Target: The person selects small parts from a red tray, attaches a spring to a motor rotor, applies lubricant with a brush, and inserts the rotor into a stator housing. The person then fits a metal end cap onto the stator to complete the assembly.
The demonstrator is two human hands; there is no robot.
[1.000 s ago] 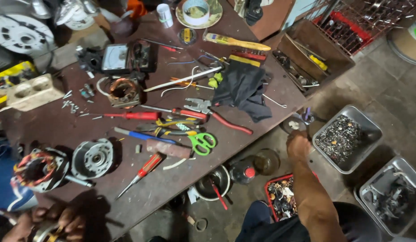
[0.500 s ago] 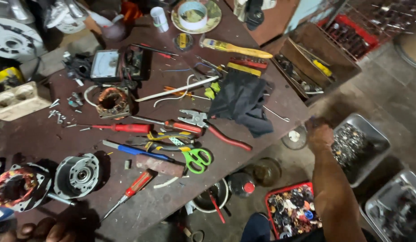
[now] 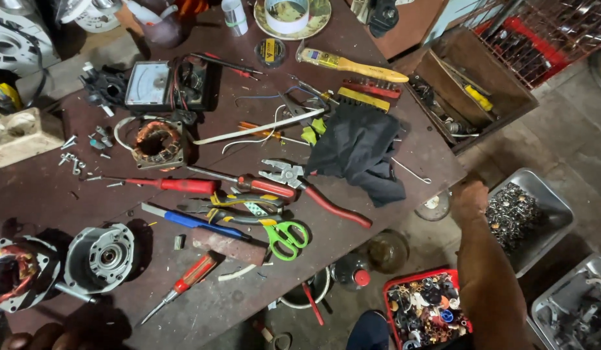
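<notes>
My right hand [image 3: 470,194] reaches out past the right corner of the brown workbench [image 3: 47,194], with my forearm stretching down to the bottom edge. It hangs between a small round tin [image 3: 434,206] on the floor and a metal tray of small metal parts [image 3: 522,214]. The fingers curl downward and away from me, so anything inside them is hidden. A sliver of my left hand [image 3: 28,337] shows at the bottom left edge, below a grey motor housing [image 3: 101,256]; its grip is not visible.
The bench carries red pliers [image 3: 300,183], green scissors [image 3: 284,236], red screwdrivers [image 3: 177,185], a black cloth [image 3: 360,150], a copper-wound coil [image 3: 156,144] and a meter [image 3: 148,84]. On the floor: a red bin of small parts [image 3: 425,310], a second metal tray [image 3: 576,311], a wooden toolbox [image 3: 472,91].
My right hand has lifted off the metal tray's parts and drawn back toward the bench corner. The view has shifted and closed in on the bench.
</notes>
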